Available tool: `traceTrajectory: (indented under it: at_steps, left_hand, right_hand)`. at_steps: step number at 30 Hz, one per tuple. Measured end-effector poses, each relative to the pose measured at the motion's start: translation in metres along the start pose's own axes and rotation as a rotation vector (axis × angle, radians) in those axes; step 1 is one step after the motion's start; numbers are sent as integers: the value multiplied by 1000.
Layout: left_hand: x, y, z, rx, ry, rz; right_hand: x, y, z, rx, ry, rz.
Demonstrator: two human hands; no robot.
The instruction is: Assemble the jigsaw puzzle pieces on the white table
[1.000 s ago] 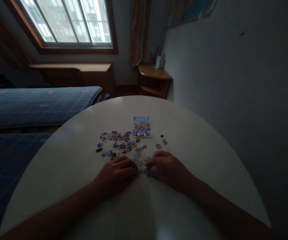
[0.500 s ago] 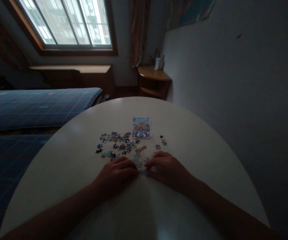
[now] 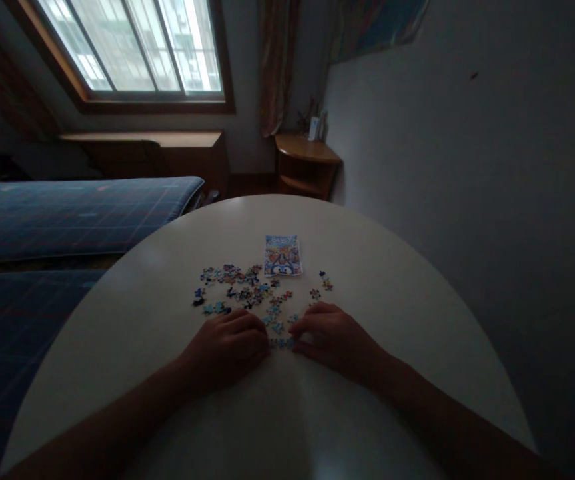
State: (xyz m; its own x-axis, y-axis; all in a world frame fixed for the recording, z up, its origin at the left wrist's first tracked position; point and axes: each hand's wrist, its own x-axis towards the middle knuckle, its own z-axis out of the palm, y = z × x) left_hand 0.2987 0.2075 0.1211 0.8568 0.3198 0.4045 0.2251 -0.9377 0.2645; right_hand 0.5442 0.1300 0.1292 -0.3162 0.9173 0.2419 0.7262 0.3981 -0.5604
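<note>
On the pale round counter (image 3: 392, 300), dial centred on the short row of light-blue puzzle pieces (image 3: 281, 343): your left hand (image 3: 230, 347) sits at 9 o'clock, fingers curled, tips hidden, so its grip cannot be told; your right hand (image 3: 340, 337) is at 3, thumb and forefinger at the row's end, pinch or no pinch unclear. Loose pieces (image 3: 244, 293) lie scattered toward 11, the printed picture sheet (image 3: 283, 257) at 12

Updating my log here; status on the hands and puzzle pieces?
Left hand, right hand flank short blue puzzle row; grip unclear. Loose pieces crowd beyond left hand.
</note>
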Motion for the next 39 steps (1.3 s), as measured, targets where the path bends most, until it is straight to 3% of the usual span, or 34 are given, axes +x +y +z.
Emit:
traceTrajectory:
  at_steps: [18,27,39]
  left_hand:
    - [2,-4,-5,46,-54,1]
    - [4,-3,-6,41,-22,21]
    - [2,-4,-4,-9,-53,-35]
  right_hand:
    - [1,1,0,16,3,-9]
    - [1,0,-2,10,-16,3]
    - [-1,4,-1,21,6,-1]
